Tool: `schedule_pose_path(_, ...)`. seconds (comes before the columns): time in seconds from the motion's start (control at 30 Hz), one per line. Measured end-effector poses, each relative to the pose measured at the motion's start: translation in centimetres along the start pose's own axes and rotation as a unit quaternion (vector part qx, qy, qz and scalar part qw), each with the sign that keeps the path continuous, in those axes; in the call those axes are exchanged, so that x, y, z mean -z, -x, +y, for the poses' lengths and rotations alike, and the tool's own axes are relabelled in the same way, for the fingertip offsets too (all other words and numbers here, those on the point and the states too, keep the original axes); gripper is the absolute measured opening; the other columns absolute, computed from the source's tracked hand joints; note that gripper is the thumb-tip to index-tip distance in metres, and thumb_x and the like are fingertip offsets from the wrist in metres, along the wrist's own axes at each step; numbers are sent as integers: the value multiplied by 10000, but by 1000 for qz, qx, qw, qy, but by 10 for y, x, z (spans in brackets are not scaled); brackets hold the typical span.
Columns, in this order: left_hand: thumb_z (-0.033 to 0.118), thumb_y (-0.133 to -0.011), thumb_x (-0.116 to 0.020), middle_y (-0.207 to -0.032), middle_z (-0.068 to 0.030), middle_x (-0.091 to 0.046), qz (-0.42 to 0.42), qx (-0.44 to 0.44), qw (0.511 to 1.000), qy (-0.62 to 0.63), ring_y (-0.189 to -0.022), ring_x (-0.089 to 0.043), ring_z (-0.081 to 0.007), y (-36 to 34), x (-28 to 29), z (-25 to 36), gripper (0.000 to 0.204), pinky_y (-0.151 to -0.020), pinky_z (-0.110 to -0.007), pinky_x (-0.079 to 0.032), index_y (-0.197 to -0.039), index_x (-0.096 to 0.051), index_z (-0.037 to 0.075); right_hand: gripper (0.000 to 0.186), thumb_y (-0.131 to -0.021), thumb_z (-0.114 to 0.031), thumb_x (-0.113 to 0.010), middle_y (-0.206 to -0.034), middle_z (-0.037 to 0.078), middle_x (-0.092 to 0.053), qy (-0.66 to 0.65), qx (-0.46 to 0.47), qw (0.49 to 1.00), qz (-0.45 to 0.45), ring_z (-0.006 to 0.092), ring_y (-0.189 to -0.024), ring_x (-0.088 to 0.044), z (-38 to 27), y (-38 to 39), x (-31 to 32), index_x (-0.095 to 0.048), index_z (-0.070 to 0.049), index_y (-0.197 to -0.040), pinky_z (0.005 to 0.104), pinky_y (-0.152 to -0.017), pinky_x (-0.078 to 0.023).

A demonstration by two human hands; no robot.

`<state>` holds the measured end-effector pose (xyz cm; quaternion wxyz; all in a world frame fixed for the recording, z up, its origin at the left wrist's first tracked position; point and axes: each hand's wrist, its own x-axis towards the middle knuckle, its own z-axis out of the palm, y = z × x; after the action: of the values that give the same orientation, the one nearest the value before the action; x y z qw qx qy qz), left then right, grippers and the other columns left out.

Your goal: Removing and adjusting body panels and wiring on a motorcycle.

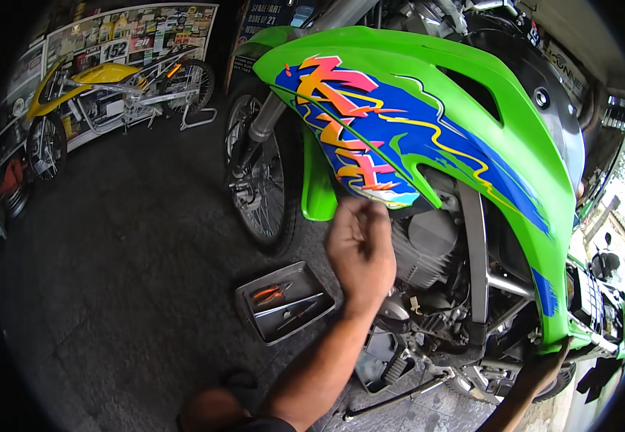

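A green fairing (471, 79) with a blue, pink and yellow graphic covers the side of a motorbike. My left hand (361, 255) is raised to its lower front edge, fingers curled; what they hold there is hidden. My right hand (551, 363), at lower right, grips the bottom rear end of the green panel, its fingertips partly out of sight. Behind the panel show the grey engine (427, 248), the metal frame (479, 259) and the spoked front wheel (258, 209).
A black tray (244, 306) with orange pliers (268, 294) and long tools sits on the dark tiled floor. A second tray (370, 371) lies under the bike beside a metal bar (399, 399). A yellow bike (89, 86) stands before a sticker-covered cabinet at upper left.
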<state>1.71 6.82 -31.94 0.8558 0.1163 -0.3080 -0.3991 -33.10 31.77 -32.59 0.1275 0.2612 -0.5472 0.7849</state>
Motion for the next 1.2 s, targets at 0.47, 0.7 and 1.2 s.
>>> schedule_pose_path(0.47, 641, -994, -559, -1488, -82, -514, -86, 14, 990, 114, -1389, -485, -235, -149, 42, -25, 787, -1159, -442, -394, -1527, -418, 79, 226, -1010, -242, -632, -994, 75, -530, 300, -86, 950, 1, 184, -885, -477, -55, 27, 1, -537, -39, -1040, 360, -788, -391)
schedule_pose_path(0.7, 492, -927, -703, -1098, -56, -669, -57, 92, 974, 199, -1041, -661, -176, -113, 68, -22, 523, -913, -358, -542, -1171, -611, 39, 492, -1068, -356, -607, -631, -1, -549, 354, -35, 930, -89, 94, -580, -446, -114, 33, -23, -618, -23, -706, 292, -565, -362)
schedule_pose_path(1.2, 403, -932, -775, -796, -58, -657, -91, 78, 981, 151, -603, -618, -163, -109, 78, -23, 431, -514, -313, -495, -1094, -596, 45, 984, -946, -789, -448, -1532, 199, -504, 294, 326, 876, -202, 333, -1453, -435, -217, -3, -296, -445, -7, -1543, 505, -1204, -303)
